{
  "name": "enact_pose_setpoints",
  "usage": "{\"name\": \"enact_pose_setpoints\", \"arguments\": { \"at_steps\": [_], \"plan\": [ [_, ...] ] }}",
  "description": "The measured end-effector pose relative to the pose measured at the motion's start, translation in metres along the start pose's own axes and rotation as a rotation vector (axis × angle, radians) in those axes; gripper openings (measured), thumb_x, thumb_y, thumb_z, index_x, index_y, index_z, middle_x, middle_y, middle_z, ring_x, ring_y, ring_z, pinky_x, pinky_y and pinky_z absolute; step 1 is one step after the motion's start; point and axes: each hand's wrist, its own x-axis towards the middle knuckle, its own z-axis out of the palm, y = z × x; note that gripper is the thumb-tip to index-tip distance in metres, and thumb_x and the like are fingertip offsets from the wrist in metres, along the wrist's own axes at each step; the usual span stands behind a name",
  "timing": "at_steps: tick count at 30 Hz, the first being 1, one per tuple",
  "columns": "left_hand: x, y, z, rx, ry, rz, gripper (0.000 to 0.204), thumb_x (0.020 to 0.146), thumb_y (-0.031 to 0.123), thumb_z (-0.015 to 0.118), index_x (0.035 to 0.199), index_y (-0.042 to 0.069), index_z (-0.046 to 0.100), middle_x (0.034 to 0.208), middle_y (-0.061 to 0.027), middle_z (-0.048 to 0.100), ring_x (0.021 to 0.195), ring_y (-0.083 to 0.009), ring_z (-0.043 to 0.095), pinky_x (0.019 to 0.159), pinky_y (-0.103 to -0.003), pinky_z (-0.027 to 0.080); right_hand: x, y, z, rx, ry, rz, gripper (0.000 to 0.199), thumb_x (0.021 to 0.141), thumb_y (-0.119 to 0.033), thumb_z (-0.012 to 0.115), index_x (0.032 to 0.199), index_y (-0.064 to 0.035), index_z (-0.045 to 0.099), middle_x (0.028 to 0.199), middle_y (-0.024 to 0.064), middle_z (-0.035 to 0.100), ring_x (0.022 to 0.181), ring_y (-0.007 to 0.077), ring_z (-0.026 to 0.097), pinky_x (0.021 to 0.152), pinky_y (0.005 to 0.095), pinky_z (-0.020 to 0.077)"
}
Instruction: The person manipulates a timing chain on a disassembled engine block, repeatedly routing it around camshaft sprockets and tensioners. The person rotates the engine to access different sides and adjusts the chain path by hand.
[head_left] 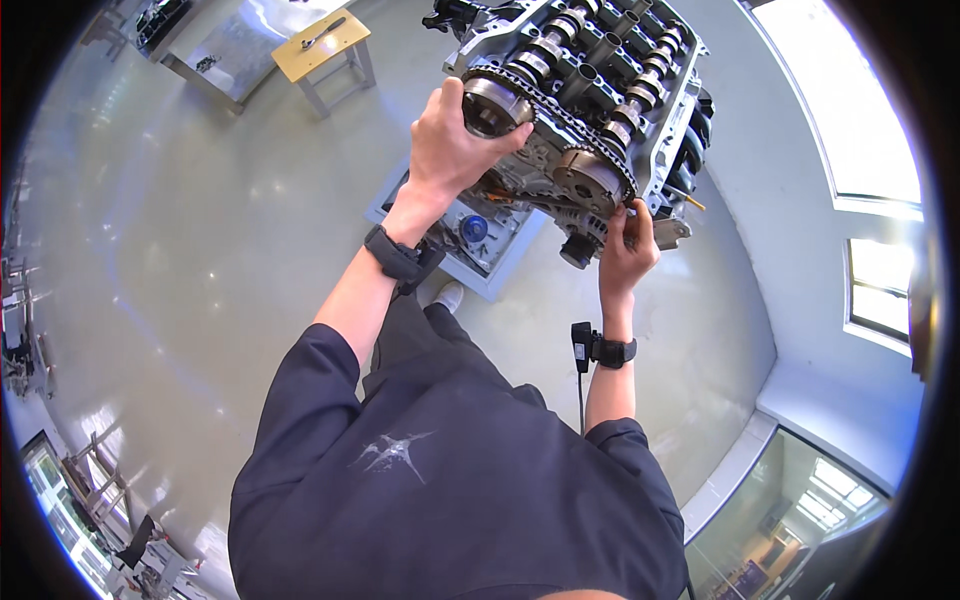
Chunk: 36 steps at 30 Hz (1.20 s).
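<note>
An engine (540, 155) with its top uncovered stands ahead of me, showing two camshafts (540, 57) side by side. A timing chain (570, 122) runs across from the left cam sprocket (487, 108) to the right cam sprocket (588, 180). My left hand (448, 145) is closed round the left sprocket, thumb on its lower right side and fingers along its left edge. At the lower right edge of the right sprocket, my right hand (628, 245) pinches the timing chain with thumb and fingertips. Its fingers partly hide the chain there.
Beneath the engine is a blue-grey tray (490, 285) holding a blue round part (473, 229). A small wooden-topped stool (320, 45) with a wrench-like tool on it stands far left, beside a metal table (225, 55). A wall with windows (840, 100) rises on the right.
</note>
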Motion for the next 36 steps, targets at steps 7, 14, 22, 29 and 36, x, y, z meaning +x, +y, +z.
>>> {"name": "enact_pose_setpoints", "arguments": {
  "at_steps": [7,14,22,29,36],
  "plan": [
    [0.0,-0.002,-0.002,-0.047,-0.052,-0.067,0.066,0.068,0.045,0.089,0.098,0.002,0.049,0.091,-0.0174,0.065,0.079,-0.0349,0.069,0.066,-0.044,0.058,0.012,-0.012,-0.02,-0.165,-0.229,0.053,0.019,0.096,-0.015,0.068,0.11,-0.0014,0.07,0.067,0.0115,0.065,0.055,0.0166,0.058,0.057,0.0299,0.0475],
    [0.0,-0.003,-0.009,-0.233,-0.192,-0.378,0.074,0.072,0.063,0.08,0.097,0.0,0.051,0.081,-0.0182,0.07,0.072,-0.0345,0.072,0.064,-0.042,0.058,0.073,-0.117,-0.014,-0.183,-0.218,-0.196,0.018,0.091,-0.013,0.072,0.104,-0.0015,0.071,0.086,0.0127,0.071,0.077,0.0247,0.069,0.071,0.0329,0.0525],
    [0.003,-0.005,-0.013,-0.357,-0.296,-0.454,0.081,0.07,0.069,0.08,0.097,-0.002,0.051,0.079,-0.0184,0.071,0.072,-0.0339,0.074,0.064,-0.04,0.059,0.107,-0.142,0.067,-0.371,-0.66,-0.227,0.033,0.093,-0.019,0.067,0.122,-0.0049,0.065,0.111,0.0116,0.069,0.101,0.0307,0.065,0.09,0.0384,0.0513],
    [0.0,-0.008,-0.014,-0.336,-0.287,-0.407,0.083,0.07,0.065,0.082,0.099,-0.003,0.046,0.084,-0.0222,0.07,0.077,-0.038,0.073,0.064,-0.042,0.059,0.096,-0.136,0.08,-0.255,-0.603,-0.227,0.02,0.096,-0.014,0.066,0.111,-0.0009,0.068,0.094,0.0159,0.069,0.076,0.0308,0.067,0.069,0.0336,0.0516],
    [0.003,-0.012,-0.007,-0.334,-0.261,-0.377,0.086,0.069,0.065,0.083,0.104,-0.004,0.046,0.088,-0.0238,0.069,0.08,-0.0397,0.073,0.067,-0.044,0.059,0.105,-0.132,0.076,-0.237,-0.627,-0.186,0.028,0.094,-0.014,0.069,0.121,-0.0046,0.066,0.095,0.0147,0.072,0.083,0.024,0.068,0.076,0.0333,0.0533]
  ]
}}
